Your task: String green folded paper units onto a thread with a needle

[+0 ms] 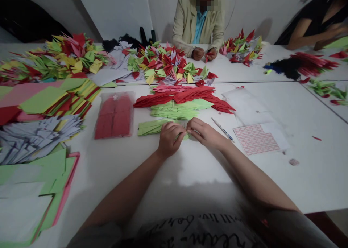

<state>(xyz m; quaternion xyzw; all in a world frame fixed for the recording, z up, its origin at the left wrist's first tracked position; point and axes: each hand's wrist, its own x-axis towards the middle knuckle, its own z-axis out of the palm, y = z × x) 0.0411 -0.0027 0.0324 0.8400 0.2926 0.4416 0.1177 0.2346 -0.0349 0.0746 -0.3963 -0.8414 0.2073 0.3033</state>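
My left hand (170,139) and my right hand (204,133) meet at the table's middle, fingertips pinching a small folded piece of light green paper (186,135) between them. Just left of my left hand lies a folded light green paper strip (152,127), touching my fingers. Beyond my hands are a pile of folded green pieces (174,109) and a row of long folded red pieces (181,95). The held paper is mostly hidden by my fingers, so its exact shape cannot be made out.
A sheet of red-bordered labels (255,139) and a pen (223,129) lie to the right. A plastic bag of red paper (114,115) and stacks of coloured paper (40,132) lie left. Across the table, a co-worker's hands (203,54) hold red paper among folded-paper heaps (165,61).
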